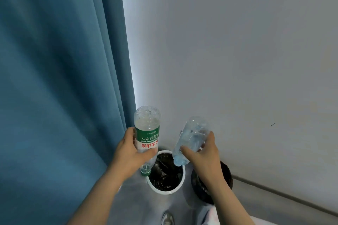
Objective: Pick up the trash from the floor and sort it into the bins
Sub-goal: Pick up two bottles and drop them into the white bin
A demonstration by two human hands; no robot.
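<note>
My left hand grips a clear plastic bottle with a green and red label, held upside down so that its green cap points down near the rim of the white bin. A second clear bottle without a label is held in my right hand, tilted neck-down over the same bin. The white bin is lined with a black bag. A dark bin stands to its right, partly hidden behind my right forearm.
A blue curtain hangs at the left, reaching the floor beside the white bin. A pale wall with a grey baseboard runs behind the bins. My shoe shows at the bottom edge on the grey floor.
</note>
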